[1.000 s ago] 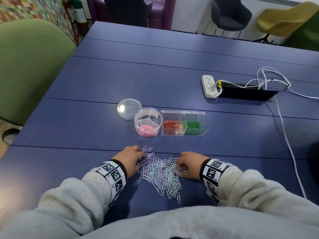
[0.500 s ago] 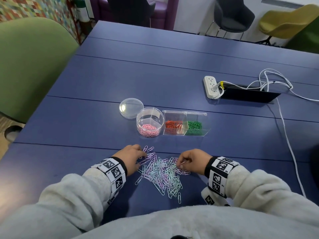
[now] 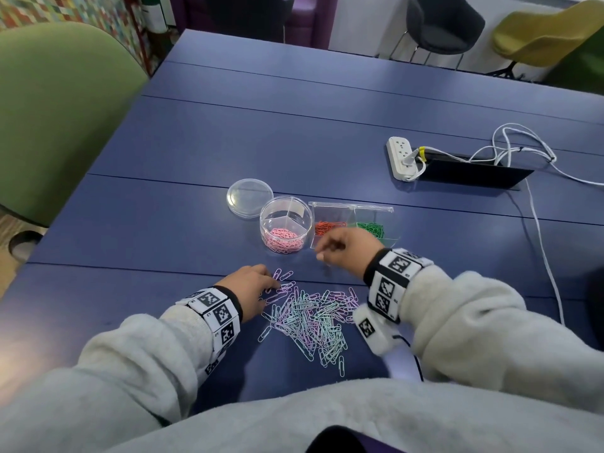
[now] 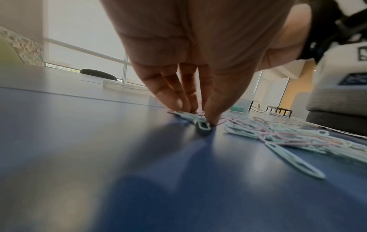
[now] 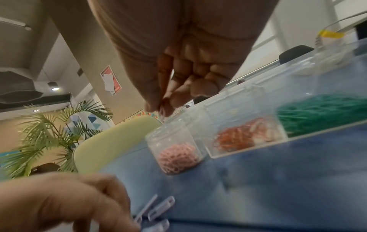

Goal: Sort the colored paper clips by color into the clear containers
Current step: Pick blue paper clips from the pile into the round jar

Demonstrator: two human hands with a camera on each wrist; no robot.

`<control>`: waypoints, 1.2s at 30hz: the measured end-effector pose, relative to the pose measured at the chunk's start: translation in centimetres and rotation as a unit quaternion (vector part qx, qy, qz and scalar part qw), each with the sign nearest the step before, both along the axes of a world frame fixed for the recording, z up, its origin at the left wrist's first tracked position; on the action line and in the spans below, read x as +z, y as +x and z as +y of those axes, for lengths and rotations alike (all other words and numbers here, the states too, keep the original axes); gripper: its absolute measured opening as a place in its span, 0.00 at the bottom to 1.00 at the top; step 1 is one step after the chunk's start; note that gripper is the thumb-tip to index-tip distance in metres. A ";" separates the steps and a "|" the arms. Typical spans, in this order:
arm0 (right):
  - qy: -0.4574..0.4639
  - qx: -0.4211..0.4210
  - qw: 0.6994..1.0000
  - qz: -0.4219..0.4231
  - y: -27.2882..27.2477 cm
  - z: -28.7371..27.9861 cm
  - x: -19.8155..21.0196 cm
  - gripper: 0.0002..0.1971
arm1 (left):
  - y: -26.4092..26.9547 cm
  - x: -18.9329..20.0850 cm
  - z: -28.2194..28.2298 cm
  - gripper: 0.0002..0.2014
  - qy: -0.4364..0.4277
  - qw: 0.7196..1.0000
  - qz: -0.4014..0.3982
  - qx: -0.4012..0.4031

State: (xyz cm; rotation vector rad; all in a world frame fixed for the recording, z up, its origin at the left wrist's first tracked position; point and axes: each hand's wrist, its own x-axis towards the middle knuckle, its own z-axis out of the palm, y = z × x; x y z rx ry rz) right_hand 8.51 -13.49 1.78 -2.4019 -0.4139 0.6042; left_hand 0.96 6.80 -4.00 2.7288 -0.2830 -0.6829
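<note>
A pile of light blue, lilac and mint paper clips (image 3: 310, 317) lies on the blue table in front of me. My left hand (image 3: 271, 282) rests on the pile's left edge, with straight fingers and thumb touching a light blue clip (image 4: 200, 124). My right hand (image 3: 322, 251) hovers just right of the round clear container (image 3: 263, 223) of pink clips (image 3: 282, 243). Its thumb and fingers (image 5: 158, 108) are pinched together as on a clip that barely shows. Behind that hand, the clear rectangular box (image 3: 353, 209) holds orange clips (image 3: 327, 226) and green clips (image 3: 372, 227).
The round lid (image 3: 250, 197) lies left of and behind the round container. A white power strip (image 3: 400, 158) with white cables (image 3: 539, 243) and a dark flat device sits far right. A green chair (image 3: 58, 119) stands off the table's left edge.
My right hand has lifted off the pile with pinched fingers and moved forward to the containers. My left hand has stayed at the pile's left edge.
</note>
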 end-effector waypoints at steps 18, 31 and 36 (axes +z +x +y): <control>-0.025 0.004 0.998 -0.056 -0.2 -1.0 -0.4 0.05 | -0.2 0.3 0.5 0.19 -0.012 1.000 -0.011 0.006; -0.227 0.080 0.971 -0.012 -6.4 -9.0 -5.5 0.37 | -1.8 0.0 -0.6 0.25 -0.014 1.000 0.008 -0.012; -0.215 0.056 0.975 -0.017 -5.5 -6.7 -5.4 0.30 | -0.9 0.6 -1.2 0.27 -0.005 0.997 0.006 0.072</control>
